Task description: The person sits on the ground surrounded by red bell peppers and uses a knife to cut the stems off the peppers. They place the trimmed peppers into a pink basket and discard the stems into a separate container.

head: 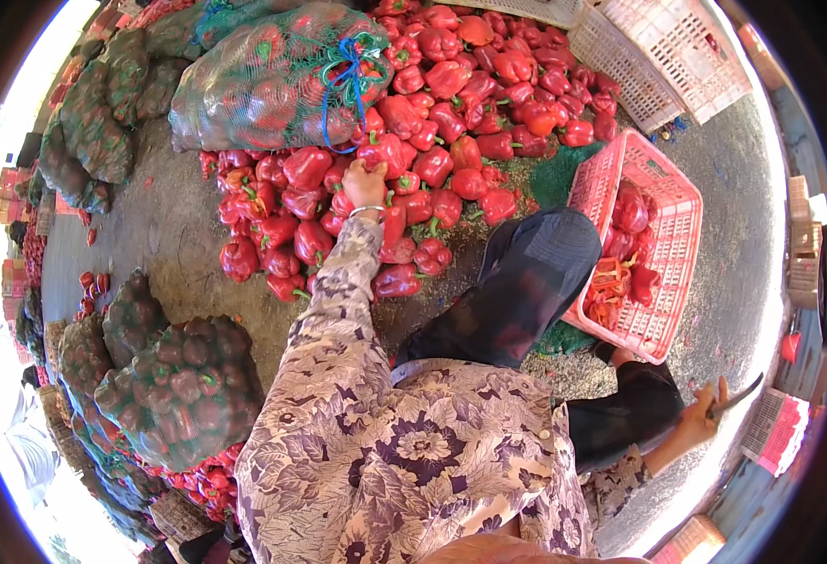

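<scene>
My left hand (364,185), with a bracelet at the wrist, reaches into a large heap of red bell peppers (433,167). Its fingers touch a red bell pepper (383,152) beside the blue tie of a full green mesh sack (272,84); whether they grip it is hard to tell. Out to the right, my right hand (701,416) holds a knife (740,396) by its handle, the blade pointing away to the upper right. A tilted pink plastic crate (678,282) between my knee and the right edge contains whole red peppers and some cut or broken pieces.
White plastic crates (674,53) stand at the upper right. More filled mesh sacks (187,388) lie at the lower left, and others (96,127) at the upper left. Green netting (561,173) lies on the concrete floor by the pink crate, among scattered seeds.
</scene>
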